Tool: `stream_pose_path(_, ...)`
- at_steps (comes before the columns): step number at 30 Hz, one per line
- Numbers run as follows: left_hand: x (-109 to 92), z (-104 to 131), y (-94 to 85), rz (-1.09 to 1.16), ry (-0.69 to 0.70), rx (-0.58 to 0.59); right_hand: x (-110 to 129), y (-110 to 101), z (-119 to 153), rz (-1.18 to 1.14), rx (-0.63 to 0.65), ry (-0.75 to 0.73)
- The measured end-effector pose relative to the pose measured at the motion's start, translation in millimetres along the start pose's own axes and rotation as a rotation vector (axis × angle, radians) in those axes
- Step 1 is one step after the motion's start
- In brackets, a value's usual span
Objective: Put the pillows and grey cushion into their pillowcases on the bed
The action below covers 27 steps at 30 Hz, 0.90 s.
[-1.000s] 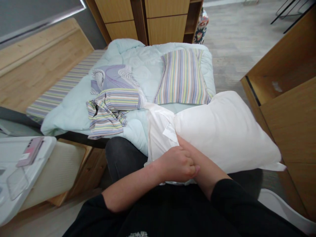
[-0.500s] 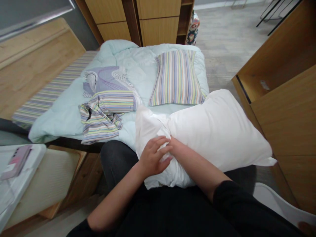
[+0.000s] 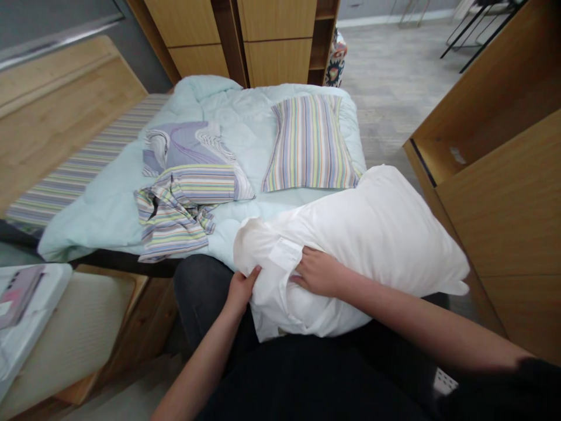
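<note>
- Shifted the left hand (image 3: 240, 290) since the earlier frame, away from the right wrist and out to the free edge of the white cover (image 3: 263, 286); brought the right hand (image 3: 322, 273) further into view at its opening.
- Clamped with the left fingers on that edge, thumb uppermost, probably to keep the loose fabric from sliding or folding inward.
- Reaching across with the right fingers to the opening, beside a pale label (image 3: 286, 253); spread a little, with tips partly hidden by the fold. Cannot tell whether closed on any cloth there. Perhaps placed so as to feel along the inside or hold the gap apart.
- Lying across the lap and the near edge of the bed, with the white pillow (image 3: 390, 228) plump toward the right and the cover slack toward the left. Apparently rested on the legs (image 3: 197, 292) for support, leaving both hands to work at the opening.
- Spread beyond, on a pale blue quilt (image 3: 245, 137): a striped pillow (image 3: 309, 143) lying flat, and to its left a purple patterned cloth (image 3: 184, 143) with a crumpled striped cloth (image 3: 177, 228) along its near side. Seemingly within easy reach, yet out of the way of the hands.
- At far left, a phone (image 3: 17, 295) lying on a white tabletop (image 3: 50, 304), well apart from the bedding.
</note>
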State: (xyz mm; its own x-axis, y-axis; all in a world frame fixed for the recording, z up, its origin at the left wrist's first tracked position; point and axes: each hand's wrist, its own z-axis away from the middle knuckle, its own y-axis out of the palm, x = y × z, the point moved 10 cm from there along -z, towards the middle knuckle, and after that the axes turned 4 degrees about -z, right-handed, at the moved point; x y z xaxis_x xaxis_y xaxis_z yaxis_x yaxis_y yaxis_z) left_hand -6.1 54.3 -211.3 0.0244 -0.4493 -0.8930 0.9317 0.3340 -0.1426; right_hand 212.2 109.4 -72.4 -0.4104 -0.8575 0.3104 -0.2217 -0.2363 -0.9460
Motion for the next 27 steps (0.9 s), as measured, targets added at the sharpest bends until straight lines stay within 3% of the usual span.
stream_pose_path(4,-16.9,-8.7,-0.7,0.059,0.041,-0.034,-2.0,-25.6,34.9,0.074,0.085,-0.004)
stream_pose_path(8,-51.0,-16.9,14.8,-0.189,0.24,-0.05,18.5,-54.4,52.3,0.031,0.28,-0.082)
stream_pose_path(12,-98.6,-18.5,9.2,-0.455,0.42,-0.293,57.8,-81.4,27.1,0.051,0.263,-0.216)
stream_pose_path(14,-135.9,-1.2,3.1,-0.564,0.644,-0.429,72.4,-87.1,5.8,0.076,0.22,-0.251)
stream_pose_path(15,-153.5,11.8,6.8,-0.638,0.789,-0.436,77.4,-87.9,-4.2,0.086,0.2,-0.262)
stream_pose_path(16,-166.7,25.3,17.2,-0.731,0.934,-0.374,81.0,-87.7,-12.9,0.094,0.18,-0.269)
stream_pose_path(18,-172.6,47.3,48.2,-0.93,1.132,-0.099,83.0,-87.1,-25.9,0.099,0.127,-0.253)
stream_pose_path(21,-157.4,57.9,84.9,-1.114,1.155,0.253,83.4,-84.3,-33.8,0.052,0.058,-0.204)
stream_pose_path(24,-156.4,38.7,106.7,-1.126,1.054,0.35,92.7,-74.4,-33.0,-0.018,0.057,-0.216)
stream_pose_path(27,-173.0,11.2,112.9,-0.961,0.914,0.264,99.2,-65.6,-32.4,-0.029,0.039,-0.217)
